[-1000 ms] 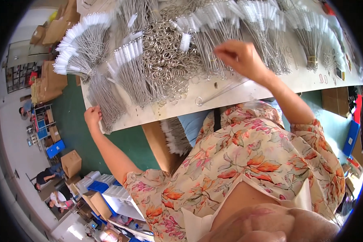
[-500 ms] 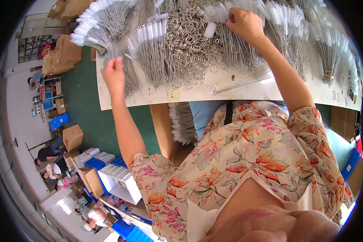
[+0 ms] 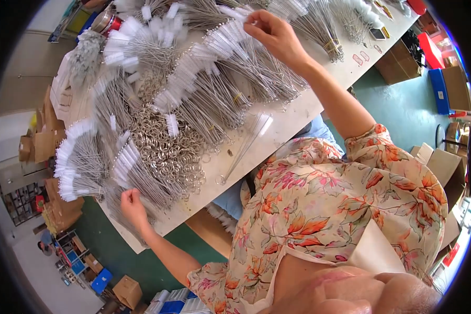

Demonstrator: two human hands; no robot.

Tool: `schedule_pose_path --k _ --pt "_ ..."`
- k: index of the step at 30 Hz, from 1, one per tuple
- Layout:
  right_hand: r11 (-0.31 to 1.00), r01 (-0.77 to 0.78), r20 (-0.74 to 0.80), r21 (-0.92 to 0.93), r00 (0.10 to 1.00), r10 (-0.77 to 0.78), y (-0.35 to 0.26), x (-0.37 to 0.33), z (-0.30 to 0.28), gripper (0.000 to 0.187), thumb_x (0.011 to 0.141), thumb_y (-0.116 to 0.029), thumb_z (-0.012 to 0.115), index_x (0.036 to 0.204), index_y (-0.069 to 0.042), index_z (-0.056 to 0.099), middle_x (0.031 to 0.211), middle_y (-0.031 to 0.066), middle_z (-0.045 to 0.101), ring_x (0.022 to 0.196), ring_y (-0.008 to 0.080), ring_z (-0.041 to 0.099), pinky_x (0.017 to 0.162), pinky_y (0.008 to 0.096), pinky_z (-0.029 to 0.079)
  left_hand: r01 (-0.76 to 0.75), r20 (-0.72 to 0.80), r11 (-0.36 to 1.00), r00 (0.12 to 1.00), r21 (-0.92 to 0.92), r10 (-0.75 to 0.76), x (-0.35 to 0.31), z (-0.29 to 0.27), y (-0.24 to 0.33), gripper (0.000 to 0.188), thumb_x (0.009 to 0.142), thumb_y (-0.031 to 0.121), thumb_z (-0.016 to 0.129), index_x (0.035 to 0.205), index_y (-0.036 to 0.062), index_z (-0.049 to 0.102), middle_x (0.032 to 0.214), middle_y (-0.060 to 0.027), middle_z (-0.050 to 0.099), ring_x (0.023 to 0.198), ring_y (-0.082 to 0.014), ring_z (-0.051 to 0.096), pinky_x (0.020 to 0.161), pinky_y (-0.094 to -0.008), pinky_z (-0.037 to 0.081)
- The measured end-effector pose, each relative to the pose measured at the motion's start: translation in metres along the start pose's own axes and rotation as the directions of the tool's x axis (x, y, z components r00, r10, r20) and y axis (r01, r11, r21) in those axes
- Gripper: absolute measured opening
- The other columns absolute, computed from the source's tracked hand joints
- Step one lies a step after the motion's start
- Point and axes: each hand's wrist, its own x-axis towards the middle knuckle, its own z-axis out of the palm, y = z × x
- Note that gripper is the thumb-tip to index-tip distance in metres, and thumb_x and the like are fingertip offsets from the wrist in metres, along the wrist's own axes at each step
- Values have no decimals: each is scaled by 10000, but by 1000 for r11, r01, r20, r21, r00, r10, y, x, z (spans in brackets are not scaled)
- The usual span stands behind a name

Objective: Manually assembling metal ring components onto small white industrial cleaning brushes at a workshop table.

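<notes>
My left hand (image 3: 134,208) is at the near left of the table, its fingers drawn together over the wire stems of a bundle of white-bristled wire brushes (image 3: 125,162). Whatever it pinches, if anything, is too small to make out. My right hand (image 3: 275,35) reaches to the far side, beside the white heads of another brush bundle (image 3: 230,39). Its thumb and fingers are bent toward each other, and their tips hide any thing between them. Between the bundles lies a heap of metal split rings (image 3: 165,149). One loose white brush head (image 3: 172,125) rests on the heap.
A few separate thin brushes (image 3: 246,146) lie near the front edge of the white table (image 3: 206,196). More brush bundles (image 3: 319,34) stretch to the far right. A red-and-silver tin (image 3: 105,23) stands at the far left. Cardboard boxes (image 3: 397,63) are on the green floor.
The whole view has turned, so the table now slants across it. My right hand has moved over the brush bundles and its fingers have loosened. My left hand stays by the leftmost stems.
</notes>
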Motion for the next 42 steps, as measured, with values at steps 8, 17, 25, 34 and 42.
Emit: schedule_pose_path --k 8,17,25,34,42 --pt "952 -61 269 -301 952 146 32 -22 4 219 753 -285 645 831 -82 672 727 107 647 676 261 623 657 349 489 -117 -277 960 960 -254 44 -8 -1 79 205 916 110 484 1072 3 562 849 -50 580 768 -129 529 753 -250 429" --pt "907 -129 -167 402 963 211 2 30 -91 222 932 -209 468 968 -3 544 825 73 568 721 152 574 627 306 492 151 179 877 981 -457 -76 -29 14 115 250 933 189 479 1122 67 588 667 44 425 494 -14 320 407 -171 231" --pt "837 -174 -463 -518 880 -103 175 96 -288 279 740 -235 627 828 28 654 678 154 637 659 243 622 606 416 496 181 210 773 976 -608 -63 -30 26 88 279 937 221 493 1045 -15 594 659 47 410 481 2 275 392 -168 184" --pt "456 -446 -418 -771 893 167 174 114 -266 289 625 -277 640 694 1 679 693 175 647 645 283 620 616 397 499 211 245 644 969 -735 -38 -40 38 81 280 936 226 504 1005 -32 586 687 28 425 484 -6 278 400 -160 195" --pt "619 -232 -422 -750 889 -179 108 95 -258 212 680 -223 616 689 -14 648 662 169 606 618 324 588 586 410 470 150 181 566 983 -811 -1 -41 56 103 279 936 224 501 989 -35 594 723 10 446 489 -18 287 406 -162 218"
